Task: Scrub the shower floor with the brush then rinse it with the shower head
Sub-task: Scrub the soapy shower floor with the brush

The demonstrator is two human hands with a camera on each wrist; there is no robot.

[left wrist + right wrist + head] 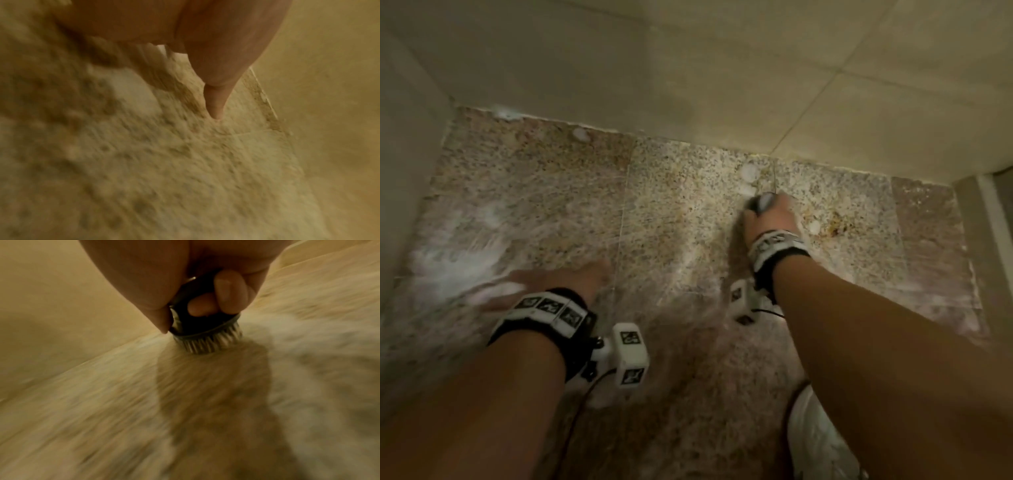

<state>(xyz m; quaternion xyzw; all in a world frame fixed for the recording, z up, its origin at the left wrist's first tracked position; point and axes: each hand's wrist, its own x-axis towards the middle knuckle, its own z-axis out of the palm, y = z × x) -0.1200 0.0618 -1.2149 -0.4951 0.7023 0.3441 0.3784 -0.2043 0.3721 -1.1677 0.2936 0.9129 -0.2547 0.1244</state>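
Observation:
My right hand (768, 219) grips a small round black scrub brush (202, 324) with pale bristles pressed on the speckled granite shower floor (671, 212), near the back wall. In the head view only the brush's dark top (763, 202) shows past my knuckles. My left hand (551, 284) lies flat and open on the wet floor at the left, fingers stretched toward a soapy patch. In the left wrist view one straight fingertip (216, 112) touches the floor. The shower head is not in view.
Beige tiled walls (688, 68) close the floor at the back and left. White foam (458, 260) spreads at the left, with small blobs along the back edge. A rusty stain (835, 222) lies right of the brush. A white shoe (818, 442) stands at the lower right.

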